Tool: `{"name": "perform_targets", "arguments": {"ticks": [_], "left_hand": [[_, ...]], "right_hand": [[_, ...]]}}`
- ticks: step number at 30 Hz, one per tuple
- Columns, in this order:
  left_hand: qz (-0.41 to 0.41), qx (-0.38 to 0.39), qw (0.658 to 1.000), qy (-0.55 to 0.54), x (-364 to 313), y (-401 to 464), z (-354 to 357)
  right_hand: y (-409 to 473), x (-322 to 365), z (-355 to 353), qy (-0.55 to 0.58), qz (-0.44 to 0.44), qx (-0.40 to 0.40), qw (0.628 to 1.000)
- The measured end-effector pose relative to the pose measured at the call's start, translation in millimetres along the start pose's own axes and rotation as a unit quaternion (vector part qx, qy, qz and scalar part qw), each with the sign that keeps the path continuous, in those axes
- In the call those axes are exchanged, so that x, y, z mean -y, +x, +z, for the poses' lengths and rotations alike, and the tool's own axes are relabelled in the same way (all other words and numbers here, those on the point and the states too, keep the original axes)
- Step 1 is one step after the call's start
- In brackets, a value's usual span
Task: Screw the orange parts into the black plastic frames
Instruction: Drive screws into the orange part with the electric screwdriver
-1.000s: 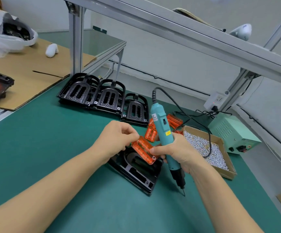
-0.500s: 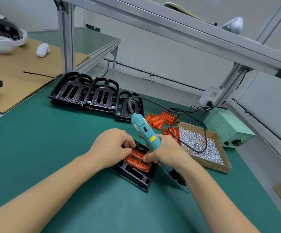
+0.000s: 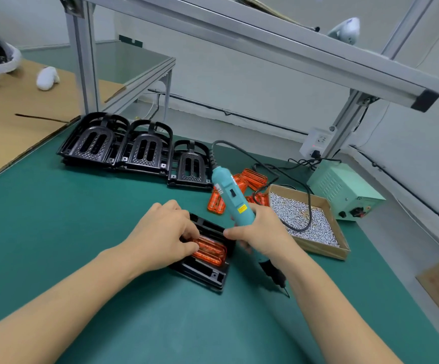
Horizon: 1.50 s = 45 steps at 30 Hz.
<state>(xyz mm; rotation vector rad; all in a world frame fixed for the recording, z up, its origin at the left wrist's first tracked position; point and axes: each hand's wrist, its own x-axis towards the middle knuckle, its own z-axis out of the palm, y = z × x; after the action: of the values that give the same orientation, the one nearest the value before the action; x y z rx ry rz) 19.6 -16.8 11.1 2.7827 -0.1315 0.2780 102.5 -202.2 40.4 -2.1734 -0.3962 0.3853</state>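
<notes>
A black plastic frame (image 3: 208, 271) lies flat on the green mat in front of me. An orange part (image 3: 210, 252) sits in its recess. My left hand (image 3: 163, 236) rests on the frame's far end, its curled fingers and thumb pressing on the orange part. My right hand (image 3: 261, 233) grips a teal electric screwdriver (image 3: 233, 199) by its body, tilted, with the bit pointing down to the right of the frame and its forefinger reaching toward the frame's edge. Loose orange parts (image 3: 252, 179) lie behind the screwdriver.
Three stacks of black frames (image 3: 145, 151) line the far side of the mat. A cardboard box of screws (image 3: 305, 219) sits right of my hand, with the screwdriver's cable across it. A pale green power supply (image 3: 344, 187) stands further right. Cardboard sheets (image 3: 16, 119) lie left.
The orange part went from being held tilted above the frame to lying seated in its recess. My left hand came down onto it, and the screwdriver tilted over to the right of the frame.
</notes>
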Motion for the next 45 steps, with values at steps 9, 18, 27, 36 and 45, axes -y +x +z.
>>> {"name": "perform_targets", "arguments": {"ticks": [9, 18, 27, 36, 45], "left_hand": [[-0.073, -0.017, 0.991, 0.109, -11, 4, -3], [-0.11, 0.028, 0.981, 0.158, -17, 9, -13], [-0.061, -0.027, 0.992, 0.106, -63, 74, -22], [0.038, 0.042, 0.996, -0.075, -133, 134, 41], [0.026, 0.129, 0.988, 0.076, -151, 166, 58]], "right_hand": [[-18, 12, -41, 0.294, -0.098, -0.087, 0.947], [-42, 7, -94, 0.473, -0.225, -0.254, 0.813], [-40, -7, -108, 0.485, -0.241, -0.333, 0.772], [-23, -17, -99, 0.466, -0.194, -0.417, 0.755], [-21, -36, -100, 0.455, -0.166, -0.44, 0.756]]}}
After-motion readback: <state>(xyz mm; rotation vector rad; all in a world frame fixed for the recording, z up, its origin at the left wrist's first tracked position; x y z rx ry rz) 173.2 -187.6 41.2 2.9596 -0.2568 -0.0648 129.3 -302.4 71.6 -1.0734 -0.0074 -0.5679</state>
